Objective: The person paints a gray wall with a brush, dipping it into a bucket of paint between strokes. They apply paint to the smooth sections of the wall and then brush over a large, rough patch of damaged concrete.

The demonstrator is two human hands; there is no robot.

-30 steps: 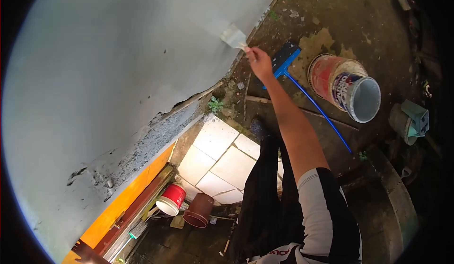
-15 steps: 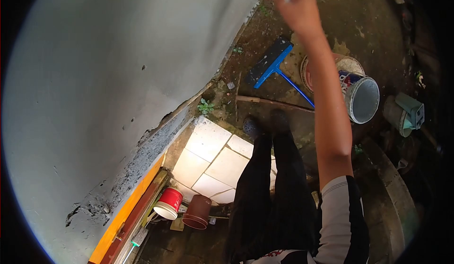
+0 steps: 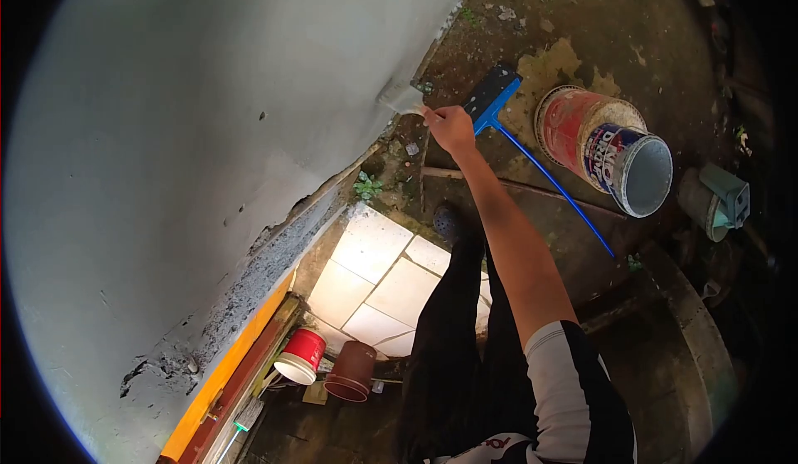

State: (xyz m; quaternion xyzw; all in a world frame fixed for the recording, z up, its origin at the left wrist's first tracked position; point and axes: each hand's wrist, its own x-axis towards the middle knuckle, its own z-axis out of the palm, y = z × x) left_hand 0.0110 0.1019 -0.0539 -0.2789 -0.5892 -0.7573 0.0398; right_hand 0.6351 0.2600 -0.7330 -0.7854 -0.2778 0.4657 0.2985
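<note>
My right hand point(image 3: 450, 129) is closed around the handle of a wide paint brush point(image 3: 402, 98). The brush's pale bristles lie against the grey wall point(image 3: 208, 98), close to its lower edge. Behind the hand, on the ground, is a blue and black floor squeegee or broom point(image 3: 494, 102) with a long blue handle reaching down to the right. My left hand is out of the frame.
Red and white buckets point(image 3: 573, 127) lie at the right, with a grey-lined pail point(image 3: 647, 177) against them. Farther right is a green container point(image 3: 725, 194). Pale tiles point(image 3: 366, 248), a red bucket point(image 3: 304, 348) and a brown bucket point(image 3: 352, 368) are below.
My right hand and the brush have moved down and to the left along the wall, from the frame's top edge. The buckets at the right are now uncovered by my arm.
</note>
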